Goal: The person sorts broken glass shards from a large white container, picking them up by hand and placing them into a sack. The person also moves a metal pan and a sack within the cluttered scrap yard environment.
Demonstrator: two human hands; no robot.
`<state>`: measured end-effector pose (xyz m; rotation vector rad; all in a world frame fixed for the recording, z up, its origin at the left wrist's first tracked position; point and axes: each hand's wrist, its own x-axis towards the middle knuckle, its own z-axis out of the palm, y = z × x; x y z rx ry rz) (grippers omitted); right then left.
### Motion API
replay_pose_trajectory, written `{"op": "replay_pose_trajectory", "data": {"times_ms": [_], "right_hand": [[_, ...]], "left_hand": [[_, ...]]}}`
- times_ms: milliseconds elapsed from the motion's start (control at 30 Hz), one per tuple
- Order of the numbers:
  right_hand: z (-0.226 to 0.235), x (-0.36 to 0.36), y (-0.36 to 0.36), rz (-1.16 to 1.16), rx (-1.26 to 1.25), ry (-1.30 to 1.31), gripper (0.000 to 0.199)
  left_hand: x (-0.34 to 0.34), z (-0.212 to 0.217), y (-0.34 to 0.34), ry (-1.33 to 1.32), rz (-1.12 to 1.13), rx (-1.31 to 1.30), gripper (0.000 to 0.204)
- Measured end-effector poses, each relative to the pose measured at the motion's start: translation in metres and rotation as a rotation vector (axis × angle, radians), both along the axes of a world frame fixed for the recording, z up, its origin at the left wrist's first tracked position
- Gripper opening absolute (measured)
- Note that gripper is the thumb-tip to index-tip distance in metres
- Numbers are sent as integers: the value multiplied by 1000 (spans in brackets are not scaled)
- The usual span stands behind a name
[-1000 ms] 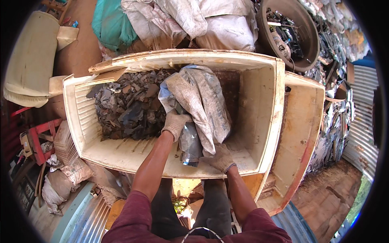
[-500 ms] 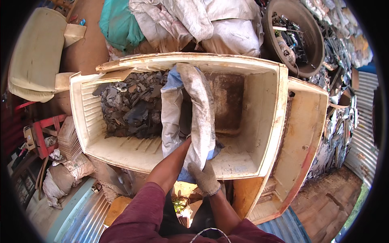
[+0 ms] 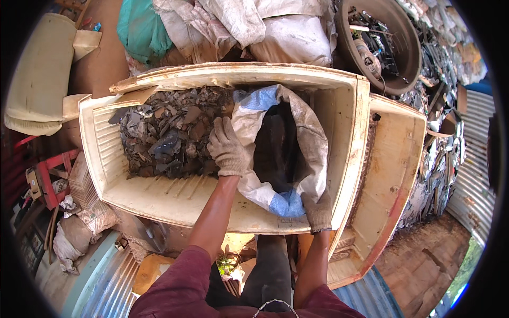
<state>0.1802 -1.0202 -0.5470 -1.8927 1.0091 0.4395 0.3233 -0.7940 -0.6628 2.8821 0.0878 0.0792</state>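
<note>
Sack (image 3: 275, 148) sits at three o'clock in the cream casing (image 3: 159, 199), scrap (image 3: 169, 132) at nine. Our left hand (image 3: 228, 148) grips its rim, right hand (image 3: 318, 212) pinches the near edge. We'd best hold the mouth wide and taut.

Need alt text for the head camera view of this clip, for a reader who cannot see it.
Two hands in dirty knit work gloves, the left hand and right hand, hold open the mouth of a grimy white woven sack with blue trim inside a cream-coloured, rust-edged cabinet shell lying on its back. Beside the sack lies a heap of dark grey scrap pieces.
</note>
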Motion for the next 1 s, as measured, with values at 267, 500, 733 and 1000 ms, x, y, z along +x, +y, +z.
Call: {"op": "replay_pose_trajectory", "data": {"times_ms": [267, 500, 733, 1000], "right_hand": [[25, -1, -13, 132, -273, 25, 33], [-22, 14, 9, 101, -612, -221, 17], [-64, 40, 27, 302, -510, 131, 27], [-85, 36, 48, 20, -96, -167, 26]], "left_hand": [[19, -5, 77, 217, 281, -1046, 15], [-69, 28, 122, 46, 400, -922, 16], [-87, 15, 157, 720, 423, -257, 67], [33, -42, 130, 704, 508, -862, 91]]}}
